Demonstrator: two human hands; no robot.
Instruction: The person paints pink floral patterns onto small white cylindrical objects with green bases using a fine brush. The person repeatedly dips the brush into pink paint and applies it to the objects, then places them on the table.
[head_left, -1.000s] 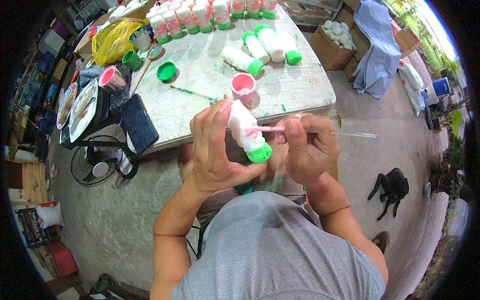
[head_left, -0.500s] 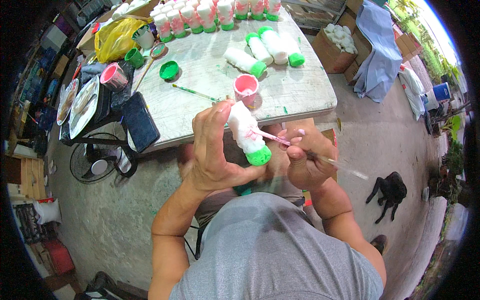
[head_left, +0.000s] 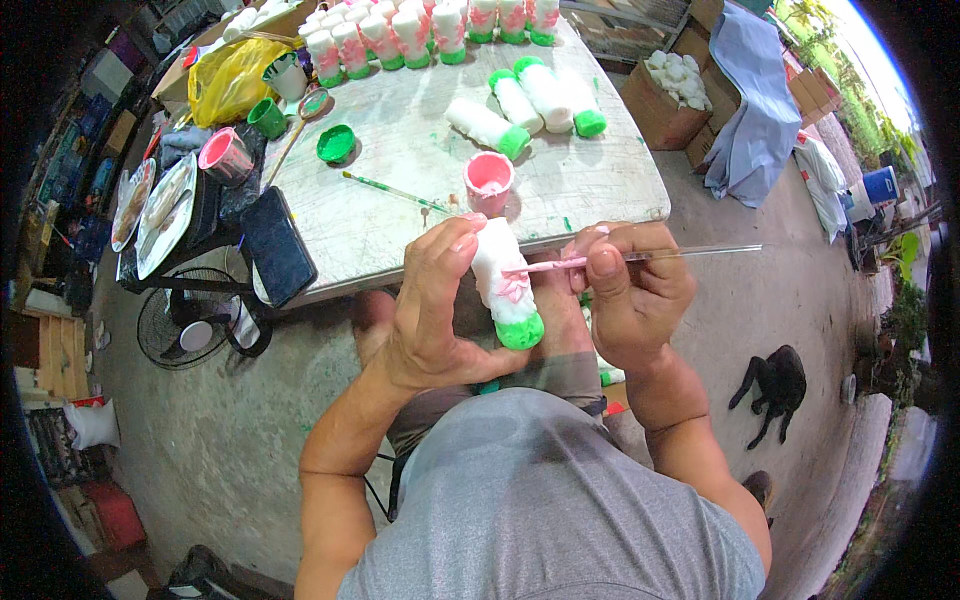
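Observation:
My left hand (head_left: 432, 300) grips a white figurine (head_left: 505, 285) with a green base and pink markings, held in front of my lap below the table edge. My right hand (head_left: 625, 290) holds a thin paintbrush (head_left: 640, 254) with a clear handle; its pink tip touches the figurine's side. A small cup of pink paint (head_left: 489, 179) stands on the white table (head_left: 400, 170) just beyond my hands.
Three white figurines with green bases (head_left: 530, 105) lie on the table; a row of painted ones (head_left: 420, 30) stands at the back. Green paint lid (head_left: 336, 144), loose brush (head_left: 395, 190), dark phone (head_left: 277, 245), yellow bag (head_left: 228, 80), floor fan (head_left: 190, 325), cardboard box (head_left: 665, 95), black dog (head_left: 775, 385).
The brush swung from pointing down-right back to level, its tip again on the figurine. My left hand kept hold of the figurine and turned it slightly.

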